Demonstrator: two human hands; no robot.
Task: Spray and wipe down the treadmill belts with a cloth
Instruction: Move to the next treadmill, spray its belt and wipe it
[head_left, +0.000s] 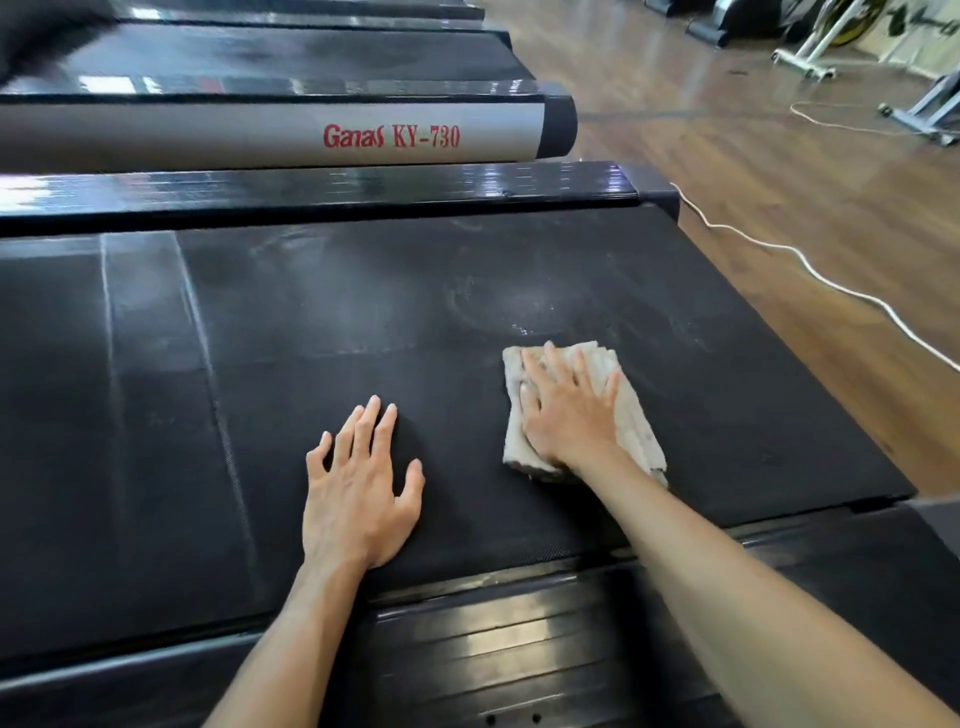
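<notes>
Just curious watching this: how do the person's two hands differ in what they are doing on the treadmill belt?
The right hand presses flat on a folded pale cloth; the left hand lies on the bare belt with nothing under it. The right hand reaches further across the belt, near pale smears; the left hand stays nearer the belt's close edge. Both are palm down with fingers straight and spread.

A wooden floor stretches off to the right, glossy with reflected light. A white cable snakes across it. Farther off, at the upper right, stand white and grey equipment frames, partly cut off.
</notes>
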